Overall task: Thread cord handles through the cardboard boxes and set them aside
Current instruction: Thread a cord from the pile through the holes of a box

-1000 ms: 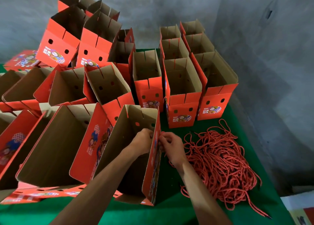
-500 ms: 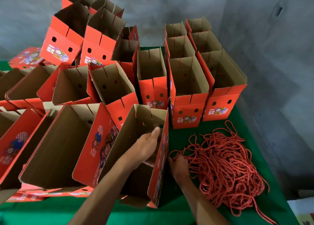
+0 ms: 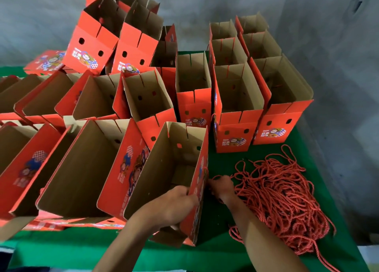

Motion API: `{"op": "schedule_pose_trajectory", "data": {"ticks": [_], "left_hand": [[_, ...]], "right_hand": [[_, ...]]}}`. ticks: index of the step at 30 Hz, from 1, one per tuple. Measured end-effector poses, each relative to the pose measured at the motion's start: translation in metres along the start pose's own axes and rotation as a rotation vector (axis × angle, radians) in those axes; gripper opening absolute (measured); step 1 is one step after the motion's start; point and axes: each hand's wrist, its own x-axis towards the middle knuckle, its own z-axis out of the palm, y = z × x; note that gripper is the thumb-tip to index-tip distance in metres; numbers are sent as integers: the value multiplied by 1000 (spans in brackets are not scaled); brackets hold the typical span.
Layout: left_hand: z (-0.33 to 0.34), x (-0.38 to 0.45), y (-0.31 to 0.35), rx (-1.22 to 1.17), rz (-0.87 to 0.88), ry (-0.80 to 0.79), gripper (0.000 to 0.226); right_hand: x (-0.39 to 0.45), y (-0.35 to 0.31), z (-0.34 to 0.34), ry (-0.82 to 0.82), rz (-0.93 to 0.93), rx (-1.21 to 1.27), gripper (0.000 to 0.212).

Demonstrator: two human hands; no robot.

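Observation:
An open red cardboard box (image 3: pixel 162 169) with a brown inside leans in front of me on the green table. My left hand (image 3: pixel 174 204) grips its right wall at the near edge, fingers inside the box. My right hand (image 3: pixel 222 186) lies just outside that wall, fingers curled on a red cord (image 3: pixel 217 177) at the edge of the cord pile (image 3: pixel 281 191). The wall hides part of the right hand's fingers. Two holes (image 3: pixel 179 146) show in the box's far wall.
Several open red boxes stand in rows behind, such as one (image 3: pixel 235 107) and another (image 3: pixel 281 99), and lean at the left (image 3: pixel 82 169). Two tilted boxes (image 3: pixel 96 39) sit stacked at the back. The green table (image 3: pixel 215 255) ends at a grey wall on the right.
My left hand slid from the box's upper holes down to the near edge of its right wall. My right hand dropped from the wall to the cord pile's edge.

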Motion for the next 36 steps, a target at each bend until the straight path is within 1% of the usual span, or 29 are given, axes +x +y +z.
{"op": "schedule_pose_trajectory", "data": {"ticks": [2, 5, 6, 9, 11, 14, 15, 18, 22, 27, 32, 36], "left_hand": [[1, 4, -1, -42, 20, 53, 35], [6, 12, 1, -73, 71, 103, 26], [9, 15, 3, -84, 77, 105, 24], [16, 25, 8, -127, 91, 110, 18], [20, 30, 8, -156, 100, 110, 13], [23, 36, 6, -199, 116, 135, 11], [23, 38, 4, -212, 120, 150, 11], [19, 41, -1, -254, 124, 180, 13], [11, 39, -6, -342, 123, 189, 24], [8, 34, -6, -389, 131, 177, 24], [10, 28, -3, -401, 133, 214, 21], [10, 25, -2, -377, 129, 197, 23]], "right_hand": [[-1, 3, -5, 22, 29, 277, 33], [-10, 4, -19, -38, -24, 661, 20], [-16, 5, -25, -75, -69, 739, 17], [-36, 8, -40, -145, -175, 865, 22], [-53, 12, -48, -172, -192, 872, 25], [-80, 20, -51, -233, -215, 867, 26], [-88, 22, -50, -247, -234, 868, 24], [-106, 23, -45, -259, -319, 831, 8], [-115, 21, -35, -202, -357, 787, 14], [-118, 13, -29, -151, -356, 719, 18], [-123, 9, -28, -176, -384, 699, 20], [-124, 9, -30, -178, -423, 646, 23]]}}
